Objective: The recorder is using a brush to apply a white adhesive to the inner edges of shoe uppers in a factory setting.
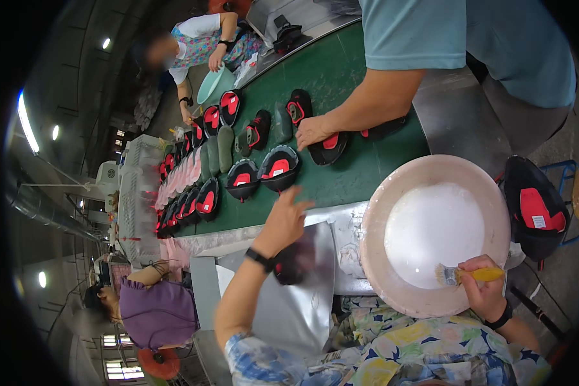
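My right hand [482, 288] is closed around a paintbrush [489, 274] with a yellow handle. The brush's bristles are at the near edge of the white liquid [431, 235] in a wide pale pink basin [374, 257]. My left hand [285, 222] reaches over the belt's near edge, fingers stretched out and slightly blurred, with nothing visible in them. Just beyond its fingertips is a black shoe upper [280, 168] with a red insole and a white label; whether they touch, I cannot tell. Below that hand, a dark, motion-blurred object [293, 265] lies over the metal surface.
A green conveyor belt [347, 180] carries rows of shoe uppers and grey-green shoe-shaped pieces. Across it, a co-worker's hand [313, 132] touches a shoe. Another person holds a light green bowl [215, 83]. A large black shoe upper [535, 209] stands right of the basin.
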{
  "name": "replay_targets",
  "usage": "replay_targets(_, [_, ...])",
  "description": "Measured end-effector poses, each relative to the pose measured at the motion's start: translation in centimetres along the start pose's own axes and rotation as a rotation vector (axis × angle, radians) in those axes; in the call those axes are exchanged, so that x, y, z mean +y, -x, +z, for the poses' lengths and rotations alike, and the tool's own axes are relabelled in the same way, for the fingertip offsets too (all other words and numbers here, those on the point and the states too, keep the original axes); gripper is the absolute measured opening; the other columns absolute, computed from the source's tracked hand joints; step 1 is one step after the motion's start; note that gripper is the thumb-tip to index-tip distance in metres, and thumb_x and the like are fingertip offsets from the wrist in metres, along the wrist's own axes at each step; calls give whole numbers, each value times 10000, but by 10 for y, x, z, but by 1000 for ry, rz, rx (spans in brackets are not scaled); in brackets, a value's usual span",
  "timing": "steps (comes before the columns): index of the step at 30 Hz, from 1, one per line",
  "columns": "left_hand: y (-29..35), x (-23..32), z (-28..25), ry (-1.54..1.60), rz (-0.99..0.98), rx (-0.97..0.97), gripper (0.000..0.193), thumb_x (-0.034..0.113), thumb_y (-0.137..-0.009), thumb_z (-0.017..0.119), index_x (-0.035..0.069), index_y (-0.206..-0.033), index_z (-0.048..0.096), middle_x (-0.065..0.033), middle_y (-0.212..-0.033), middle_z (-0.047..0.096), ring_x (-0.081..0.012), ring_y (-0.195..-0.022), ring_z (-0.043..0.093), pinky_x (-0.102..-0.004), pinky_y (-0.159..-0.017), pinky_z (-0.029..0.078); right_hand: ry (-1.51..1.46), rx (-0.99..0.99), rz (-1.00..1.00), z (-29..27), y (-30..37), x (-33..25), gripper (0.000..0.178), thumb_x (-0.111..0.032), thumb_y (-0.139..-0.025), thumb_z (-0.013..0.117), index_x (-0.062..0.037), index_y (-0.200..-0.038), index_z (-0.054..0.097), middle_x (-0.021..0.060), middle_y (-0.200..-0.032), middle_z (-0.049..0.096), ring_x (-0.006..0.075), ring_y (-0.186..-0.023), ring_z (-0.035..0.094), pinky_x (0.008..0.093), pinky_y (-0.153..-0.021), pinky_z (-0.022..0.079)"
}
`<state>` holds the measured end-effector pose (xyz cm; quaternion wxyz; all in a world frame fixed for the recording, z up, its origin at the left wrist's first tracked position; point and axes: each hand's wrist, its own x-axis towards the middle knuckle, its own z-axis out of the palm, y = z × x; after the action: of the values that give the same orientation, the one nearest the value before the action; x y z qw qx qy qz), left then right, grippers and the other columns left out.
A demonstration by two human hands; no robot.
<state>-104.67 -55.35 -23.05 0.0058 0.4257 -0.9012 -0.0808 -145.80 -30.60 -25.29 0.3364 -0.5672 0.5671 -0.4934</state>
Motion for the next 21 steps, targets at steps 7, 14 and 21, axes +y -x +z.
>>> replay_targets(7, [-121, -40, 136, -188, -157, 260, 349, 29, -757, 670, 125, -1092, 688, -179, -1298, 594, -348, -1175, 580, -456, -1014, 438, 17, 22, 21, 6, 4, -2, 144, 6, -829, 680, -5, -940, 589, 170, -903, 689, 284, -814, 704, 349, -733, 549])
replay_targets(14, [-49, -20, 0, 248, -118, 461, 289, -78, -708, 483, 29, -939, 619, -60, -851, 631, -189, -758, 615, -312, -671, 467, 23, -22, -26, 1, -6, -1, 158, 24, -810, 685, -7, -932, 590, 173, -895, 690, 294, -799, 703, 342, -718, 547])
replay_targets(21, [21, -76, -49, 232, -374, -388, 239, 185, -904, 563, 27, -1001, 712, -133, -977, 721, -247, -949, 680, -378, -873, 520, 5, 8, 14, 1, 0, 3, 152, 51, -804, 657, -4, -921, 576, 170, -884, 673, 290, -784, 673, 351, -716, 525])
